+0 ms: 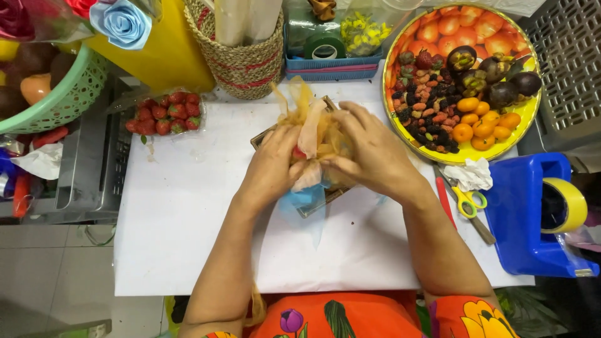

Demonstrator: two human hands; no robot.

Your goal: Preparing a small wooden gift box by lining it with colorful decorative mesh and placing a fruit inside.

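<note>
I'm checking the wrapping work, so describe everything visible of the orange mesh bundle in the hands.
The orange mesh bundle is a crumpled gather of sheer, yellowish-orange netting with a paler strip running through it. Its loose ends fan upward toward the woven basket. Something red shows through near its left side. It sits over a small dark tray on the white table, with a bluish sheet beneath. The left hand and right hand both grip it from either side.

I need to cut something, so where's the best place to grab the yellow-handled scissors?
Take the yellow-handled scissors by the two yellow loops, coming from the right hand side. The loops lie flat and open beside the blue tape dispenser, while the blade end seems tucked under the crumpled white paper.
</note>
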